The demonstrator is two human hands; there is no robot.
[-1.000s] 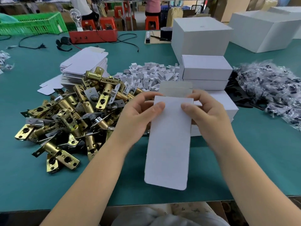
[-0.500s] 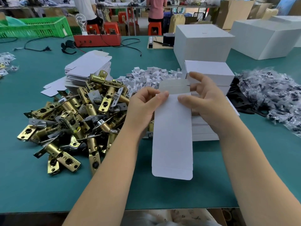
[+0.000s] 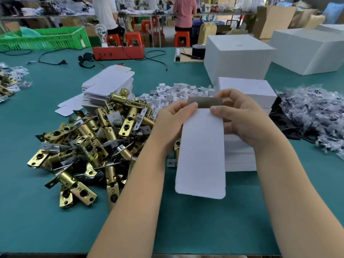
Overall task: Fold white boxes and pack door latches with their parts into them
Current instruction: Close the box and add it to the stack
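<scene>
The flat white box (image 3: 202, 155) is up in the air, over the green table (image 3: 55, 211), just right of the pile of gold door latches (image 3: 87, 146). The left hand (image 3: 172, 123) pinches its top left corner and the right hand (image 3: 243, 118) pinches the top right, fingers curled round the grey top flap (image 3: 204, 102). To do this well, I think the thumbs should press right on the crease, so the flap bends straight. A second ago the flap stood up taller; now it leans over more, and the box sits closer to the stack of white boxes (image 3: 245, 90).
</scene>
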